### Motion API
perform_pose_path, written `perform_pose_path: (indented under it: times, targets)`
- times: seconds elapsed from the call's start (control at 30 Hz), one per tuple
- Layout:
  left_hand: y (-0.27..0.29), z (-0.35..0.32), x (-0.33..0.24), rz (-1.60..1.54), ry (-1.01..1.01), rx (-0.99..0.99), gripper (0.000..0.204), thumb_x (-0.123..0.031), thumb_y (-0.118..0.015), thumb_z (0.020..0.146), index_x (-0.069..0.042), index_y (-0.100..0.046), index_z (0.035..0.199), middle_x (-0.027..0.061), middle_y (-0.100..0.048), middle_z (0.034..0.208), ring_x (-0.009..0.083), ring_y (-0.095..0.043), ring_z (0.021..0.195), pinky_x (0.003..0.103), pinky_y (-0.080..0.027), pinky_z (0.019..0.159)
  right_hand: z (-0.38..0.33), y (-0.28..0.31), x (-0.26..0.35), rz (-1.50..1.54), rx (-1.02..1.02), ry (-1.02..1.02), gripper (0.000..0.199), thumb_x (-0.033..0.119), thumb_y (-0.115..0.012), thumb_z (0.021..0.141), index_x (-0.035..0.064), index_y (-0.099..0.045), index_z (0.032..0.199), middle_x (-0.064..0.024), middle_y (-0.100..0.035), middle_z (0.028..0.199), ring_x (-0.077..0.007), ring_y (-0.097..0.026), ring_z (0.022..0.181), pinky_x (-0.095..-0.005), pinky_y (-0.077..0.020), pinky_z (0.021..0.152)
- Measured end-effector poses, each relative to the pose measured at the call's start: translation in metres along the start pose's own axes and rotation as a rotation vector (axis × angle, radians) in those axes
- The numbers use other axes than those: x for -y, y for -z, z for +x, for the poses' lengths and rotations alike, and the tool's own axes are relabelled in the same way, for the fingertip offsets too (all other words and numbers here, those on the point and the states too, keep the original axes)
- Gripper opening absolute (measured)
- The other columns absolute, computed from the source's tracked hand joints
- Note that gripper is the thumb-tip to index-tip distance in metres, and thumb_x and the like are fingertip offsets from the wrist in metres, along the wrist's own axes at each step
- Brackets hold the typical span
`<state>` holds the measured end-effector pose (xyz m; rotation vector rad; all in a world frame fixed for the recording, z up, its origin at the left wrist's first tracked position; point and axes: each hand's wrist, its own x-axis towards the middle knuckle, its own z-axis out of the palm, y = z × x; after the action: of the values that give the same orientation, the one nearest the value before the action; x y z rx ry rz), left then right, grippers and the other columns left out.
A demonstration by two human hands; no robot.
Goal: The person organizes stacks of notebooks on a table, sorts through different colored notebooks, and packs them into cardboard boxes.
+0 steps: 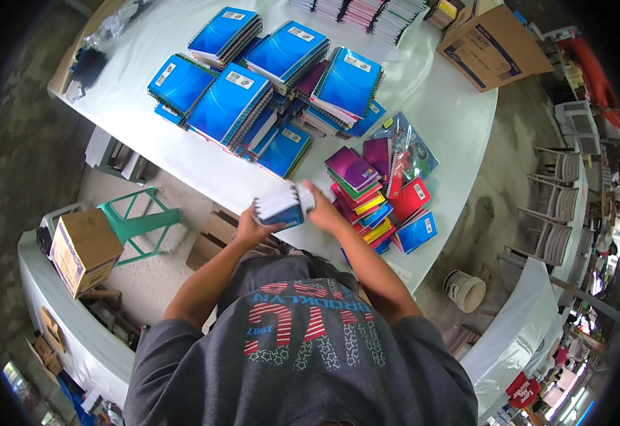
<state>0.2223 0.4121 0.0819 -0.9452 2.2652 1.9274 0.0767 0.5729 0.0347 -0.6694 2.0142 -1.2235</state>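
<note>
A small spiral notebook [279,204] with a blue cover and white pages is held at the near edge of the table, in front of my body. My left hand [254,228] is closed around its left side. At its right side, my right hand [320,211] grips white pages or a cover near the black coil, somewhat blurred. Just right of my hands lies a pile of small notebooks with a purple one [352,167] on top, red, yellow and blue ones among them. Farther off are stacks of larger blue spiral notebooks [230,101].
The white table [459,142] curves round ahead of me. A clear plastic packet [413,150] lies beside the small pile. An open cardboard box [484,48] stands far right. On the floor are a green stool [136,220] on the left and a white bucket [465,291] on the right.
</note>
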Motion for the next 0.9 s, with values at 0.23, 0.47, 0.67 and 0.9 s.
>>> perform_pose_path:
  times: [0.23,0.47,0.67,0.9]
  targets:
    - [0.047,-0.028,-0.019,-0.356,0.148,-0.061,0.046,-0.01,-0.076,0.067,0.002,-0.057,0.107,0.0097,-0.064,0.099,0.0161,-0.061,0.088,0.03,-0.049,0.078,0.116,-0.034,0.002,0.795,-0.343,-0.55,0.054,0.011,-0.069,0.071,0.0059,-0.044,0.119,-0.0118,-0.055,0.113,-0.024,-0.053,0.099,-0.0361,-0.0418,0.087]
    - [0.059,-0.041,-0.022,-0.473,0.219,-0.145,0.045,-0.006,-0.074,0.066,0.001,-0.056,0.107,0.0089,-0.064,0.097,0.017,-0.061,0.087,0.031,-0.049,0.079,0.147,-0.057,0.006,0.619,-0.565,-0.672,0.063,0.012,-0.08,0.064,0.0006,-0.049,0.117,-0.0129,-0.058,0.111,-0.0256,-0.057,0.093,-0.0386,-0.0467,0.08]
    - [0.07,-0.037,-0.022,-0.454,0.273,-0.082,0.044,-0.007,-0.073,0.067,0.0,-0.057,0.107,0.0086,-0.064,0.097,0.0167,-0.061,0.087,0.031,-0.049,0.078,0.137,-0.039,0.034,0.98,-0.382,-0.578,0.058,0.006,-0.08,0.061,0.0005,-0.055,0.112,-0.012,-0.06,0.105,-0.025,-0.059,0.089,-0.0375,-0.0483,0.077]
    - [0.075,-0.029,-0.015,-0.457,0.258,-0.079,0.041,-0.009,-0.072,0.067,0.001,-0.058,0.105,0.0085,-0.064,0.096,0.0165,-0.061,0.087,0.031,-0.049,0.079,0.14,-0.042,0.022,0.909,-0.52,-0.536,0.046,0.005,-0.08,0.059,-0.0023,-0.061,0.1,-0.0151,-0.063,0.098,-0.0254,-0.062,0.075,-0.0397,-0.0511,0.069]
